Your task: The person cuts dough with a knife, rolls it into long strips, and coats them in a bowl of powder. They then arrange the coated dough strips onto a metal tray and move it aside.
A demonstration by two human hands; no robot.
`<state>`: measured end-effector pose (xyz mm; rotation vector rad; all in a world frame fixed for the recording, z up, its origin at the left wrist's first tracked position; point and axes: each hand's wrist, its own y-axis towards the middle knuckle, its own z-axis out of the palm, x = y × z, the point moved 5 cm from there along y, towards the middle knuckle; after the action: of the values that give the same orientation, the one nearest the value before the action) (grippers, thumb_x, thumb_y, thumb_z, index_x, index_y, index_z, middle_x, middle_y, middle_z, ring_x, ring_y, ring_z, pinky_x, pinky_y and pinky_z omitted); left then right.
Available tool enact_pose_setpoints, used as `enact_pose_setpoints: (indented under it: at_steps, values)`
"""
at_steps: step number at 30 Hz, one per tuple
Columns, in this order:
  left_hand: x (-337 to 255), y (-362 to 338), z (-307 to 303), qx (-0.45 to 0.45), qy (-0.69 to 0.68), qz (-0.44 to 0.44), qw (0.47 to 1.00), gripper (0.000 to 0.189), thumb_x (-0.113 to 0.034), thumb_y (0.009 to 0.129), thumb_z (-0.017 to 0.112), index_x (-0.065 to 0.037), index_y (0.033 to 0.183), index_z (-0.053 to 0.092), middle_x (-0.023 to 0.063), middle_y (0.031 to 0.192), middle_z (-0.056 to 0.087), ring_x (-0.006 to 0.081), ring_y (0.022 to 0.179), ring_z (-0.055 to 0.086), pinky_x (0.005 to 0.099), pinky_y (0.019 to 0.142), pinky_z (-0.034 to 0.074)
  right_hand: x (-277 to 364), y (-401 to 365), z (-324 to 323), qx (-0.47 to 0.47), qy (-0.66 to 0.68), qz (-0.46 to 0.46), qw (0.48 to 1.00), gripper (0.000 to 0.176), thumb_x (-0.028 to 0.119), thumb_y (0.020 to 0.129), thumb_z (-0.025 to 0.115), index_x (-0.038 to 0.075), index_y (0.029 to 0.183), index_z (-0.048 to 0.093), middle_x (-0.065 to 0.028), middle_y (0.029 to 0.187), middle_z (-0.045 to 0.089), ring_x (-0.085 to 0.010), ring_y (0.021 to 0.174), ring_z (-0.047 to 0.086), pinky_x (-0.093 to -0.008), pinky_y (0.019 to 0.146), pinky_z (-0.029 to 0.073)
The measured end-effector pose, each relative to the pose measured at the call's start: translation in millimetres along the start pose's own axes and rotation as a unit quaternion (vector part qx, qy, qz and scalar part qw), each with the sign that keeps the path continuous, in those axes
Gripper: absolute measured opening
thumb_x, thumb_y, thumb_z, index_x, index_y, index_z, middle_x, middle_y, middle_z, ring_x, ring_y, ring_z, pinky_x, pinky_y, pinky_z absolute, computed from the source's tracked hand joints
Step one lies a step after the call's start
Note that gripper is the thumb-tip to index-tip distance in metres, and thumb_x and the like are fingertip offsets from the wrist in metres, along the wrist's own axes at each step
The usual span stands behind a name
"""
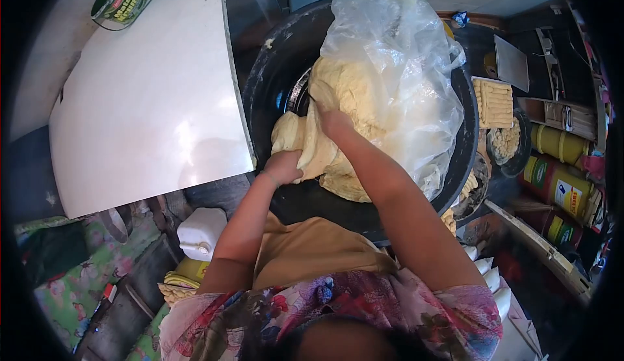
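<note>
A big mass of pale yellow dough (351, 88) lies in a wide black tub (259, 68), partly covered by a clear plastic sheet (390, 29). My left hand (284, 167) grips a folded part of the dough near the tub's left front side, its fingers wrapped into it. Higher and to the right, my right hand (333, 117) is closed on a stretched strip of the same dough, its fingertips partly hidden by it. Between the two hands the dough hangs in long folds, pulled away from the main mass.
Left of the tub is a white tabletop (149, 101) with a green bucket (122, 3) at its far end. A white jerrycan (201, 232) stands front left. At right are a tray of dough sticks (493, 103), a bowl of dough pieces (507, 141) and shelves with yellow-and-red containers (559, 188).
</note>
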<state>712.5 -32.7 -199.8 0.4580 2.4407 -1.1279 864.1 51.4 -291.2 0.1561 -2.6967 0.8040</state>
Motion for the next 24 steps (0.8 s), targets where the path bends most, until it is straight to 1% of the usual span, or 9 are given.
enact_pose_setpoints:
  at_steps: [4,6,10,12,13,15,17,20,24]
  values:
    - [-12.0,-56.0,5.0,-0.046,0.053,0.043,0.997,0.025,-0.015,0.069,0.063,-0.004,0.092,0.060,0.0192,0.082,0.064,0.0353,0.079,0.063,0.0428,0.077,0.047,-47.7,-110.4,31.9,0.076,0.016,0.015,0.997,0.072,0.007,0.084,0.042,0.023,0.147,0.012,-0.0223,0.074,0.063,-0.0373,0.067,0.063,-0.0478,0.063,0.049]
    - [-8.4,-60.6,16.4,-0.007,0.061,0.043,0.997,0.040,-0.020,0.070,0.066,-0.005,0.106,0.060,0.0159,0.089,0.065,0.0326,0.090,0.061,0.0403,0.084,0.044,-65.8,-171.7,36.5,0.107,-0.002,0.045,0.993,0.073,0.007,0.085,0.042,0.025,0.148,0.009,-0.0248,0.074,0.062,-0.0388,0.065,0.062,-0.0498,0.061,0.048]
    - [-20.3,-99.4,6.2,-0.153,0.024,0.107,0.982,0.067,-0.042,0.073,0.069,-0.007,0.127,0.050,0.0176,0.137,0.042,0.0312,0.125,0.041,0.0441,0.096,0.035,-81.2,-216.1,22.9,0.182,-0.017,0.055,0.982,0.073,0.010,0.083,0.045,0.022,0.147,0.012,-0.0309,0.082,0.061,-0.0463,0.077,0.060,-0.0537,0.069,0.046]
    - [-30.5,-135.0,-12.7,-0.201,0.009,0.184,0.962,0.068,-0.043,0.074,0.068,-0.007,0.129,0.048,0.0175,0.146,0.029,0.0338,0.132,0.030,0.0475,0.099,0.031,-66.5,-226.7,-26.6,0.166,-0.004,0.031,0.986,0.065,0.014,0.084,0.046,0.016,0.145,0.023,-0.0330,0.088,0.060,-0.0500,0.079,0.057,-0.0554,0.069,0.044]
    - [-27.2,-150.1,-19.4,-0.218,-0.020,0.215,0.952,0.065,-0.043,0.076,0.066,-0.007,0.128,0.049,0.0175,0.141,0.036,0.0334,0.129,0.035,0.0474,0.099,0.032,-64.1,-234.1,-51.7,0.148,0.021,0.012,0.989,0.063,0.012,0.084,0.046,0.014,0.143,0.025,-0.0317,0.089,0.061,-0.0468,0.078,0.060,-0.0529,0.067,0.045]
    - [-20.0,-183.7,-37.6,-0.190,-0.090,0.245,0.946,0.058,-0.040,0.079,0.064,-0.006,0.125,0.051,0.0172,0.131,0.047,0.0328,0.122,0.044,0.0465,0.097,0.035,-66.5,-251.7,-105.3,0.179,0.229,0.122,0.949,0.058,0.010,0.085,0.051,0.010,0.139,0.031,-0.0128,0.074,0.060,-0.0181,0.053,0.056,-0.0294,0.048,0.042]
    - [-2.5,-225.1,-71.8,-0.100,-0.171,0.258,0.946,0.050,-0.034,0.082,0.063,-0.005,0.122,0.053,0.0165,0.122,0.055,0.0322,0.114,0.050,0.0447,0.094,0.038,-36.8,-257.2,-148.9,0.046,0.457,0.146,0.876,0.056,0.013,0.086,0.054,0.008,0.138,0.033,-0.0053,0.070,0.054,-0.0096,0.045,0.045,-0.0225,0.042,0.037]
    - [45.8,-294.1,-118.4,-0.358,-0.200,0.345,0.844,0.040,-0.023,0.083,0.062,-0.005,0.118,0.055,0.0149,0.108,0.061,0.0315,0.104,0.056,0.0418,0.088,0.044,70.7,-224.9,-195.1,-0.017,0.501,0.017,0.865,0.056,0.015,0.086,0.056,0.008,0.137,0.033,-0.0042,0.069,0.053,-0.0090,0.045,0.045,-0.0226,0.041,0.037]
    - [161.1,-412.7,-149.4,-0.603,-0.189,0.204,0.747,0.029,-0.009,0.082,0.062,-0.005,0.111,0.058,0.0123,0.098,0.055,0.0297,0.096,0.056,0.0378,0.081,0.047,237.9,-193.1,-209.0,0.024,0.525,-0.139,0.840,0.056,0.017,0.087,0.058,0.007,0.136,0.034,-0.0029,0.067,0.051,-0.0081,0.044,0.043,-0.0227,0.041,0.037]
